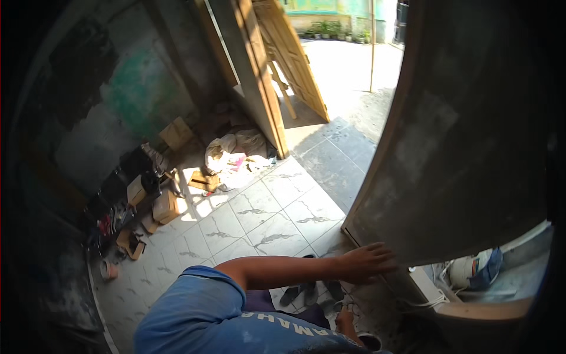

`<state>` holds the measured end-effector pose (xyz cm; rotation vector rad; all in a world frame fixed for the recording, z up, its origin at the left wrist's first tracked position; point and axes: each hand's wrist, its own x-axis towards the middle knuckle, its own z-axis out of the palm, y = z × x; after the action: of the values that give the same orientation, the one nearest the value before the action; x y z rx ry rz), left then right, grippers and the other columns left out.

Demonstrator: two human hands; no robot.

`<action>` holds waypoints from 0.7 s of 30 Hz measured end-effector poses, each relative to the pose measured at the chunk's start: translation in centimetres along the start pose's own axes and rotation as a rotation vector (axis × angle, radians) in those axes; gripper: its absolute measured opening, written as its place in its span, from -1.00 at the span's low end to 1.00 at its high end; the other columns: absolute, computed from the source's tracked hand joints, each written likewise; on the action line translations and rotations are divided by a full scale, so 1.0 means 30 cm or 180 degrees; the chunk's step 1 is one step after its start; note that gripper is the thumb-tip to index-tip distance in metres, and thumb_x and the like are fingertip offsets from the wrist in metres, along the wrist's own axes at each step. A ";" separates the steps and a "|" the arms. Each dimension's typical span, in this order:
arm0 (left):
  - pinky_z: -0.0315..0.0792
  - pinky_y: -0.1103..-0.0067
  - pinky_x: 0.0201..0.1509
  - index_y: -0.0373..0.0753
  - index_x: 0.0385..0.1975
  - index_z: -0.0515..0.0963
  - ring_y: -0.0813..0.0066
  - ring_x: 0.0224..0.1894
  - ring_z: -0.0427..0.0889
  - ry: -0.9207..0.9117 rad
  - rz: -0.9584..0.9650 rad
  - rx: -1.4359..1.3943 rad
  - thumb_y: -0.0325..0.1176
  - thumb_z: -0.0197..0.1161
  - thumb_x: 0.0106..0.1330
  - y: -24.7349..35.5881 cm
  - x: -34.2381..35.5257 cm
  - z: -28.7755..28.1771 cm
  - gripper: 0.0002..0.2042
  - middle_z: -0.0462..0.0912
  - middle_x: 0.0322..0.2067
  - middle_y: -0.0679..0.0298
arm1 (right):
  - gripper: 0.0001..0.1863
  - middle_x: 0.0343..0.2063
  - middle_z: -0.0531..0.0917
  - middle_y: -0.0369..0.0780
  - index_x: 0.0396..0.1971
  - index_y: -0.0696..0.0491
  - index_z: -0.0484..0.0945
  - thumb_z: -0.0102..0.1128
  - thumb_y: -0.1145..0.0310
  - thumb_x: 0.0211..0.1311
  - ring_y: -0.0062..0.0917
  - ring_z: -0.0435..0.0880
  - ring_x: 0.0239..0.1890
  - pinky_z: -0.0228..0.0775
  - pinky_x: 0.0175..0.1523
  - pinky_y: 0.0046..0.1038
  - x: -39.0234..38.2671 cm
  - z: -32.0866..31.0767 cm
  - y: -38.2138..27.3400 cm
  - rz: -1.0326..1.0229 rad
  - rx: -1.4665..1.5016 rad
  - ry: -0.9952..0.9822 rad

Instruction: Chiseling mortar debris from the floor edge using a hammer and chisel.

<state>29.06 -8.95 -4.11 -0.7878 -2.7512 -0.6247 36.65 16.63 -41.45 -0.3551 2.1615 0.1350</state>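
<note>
Left hand (365, 262) reaching across body, fingers spread flat against lower edge of big dark panel (460, 135), not clamped. Panel standing tilted on tiled floor (259, 218) by doorway. Right hand out of view. Judging: steadying only, shifting not begun.

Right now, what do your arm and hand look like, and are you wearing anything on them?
One arm shows, bare from the short blue sleeve down to the hand. The sleeve belongs to a blue T-shirt with white lettering across it. The hand has no glove, and I see no watch, ring or band on it. I cannot tell which arm it is, and the other is out of view.
</note>
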 end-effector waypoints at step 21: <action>0.36 0.31 0.02 -0.33 0.00 0.34 0.08 -0.04 0.47 0.3382 -0.7610 -0.0375 -0.06 0.20 0.08 1.020 -3.057 -0.121 -0.44 0.50 -0.12 -0.05 | -0.61 -0.49 0.56 0.04 -0.51 0.19 0.50 0.04 0.10 0.12 -0.06 0.57 -0.33 0.38 -0.23 -0.14 -0.578 0.319 -2.738 -0.3351 -0.2777 -0.0011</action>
<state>122.57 -28.80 -19.07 2.3353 -1.1952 -0.8234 78.40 -55.94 -29.93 -1.8934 1.5394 0.4570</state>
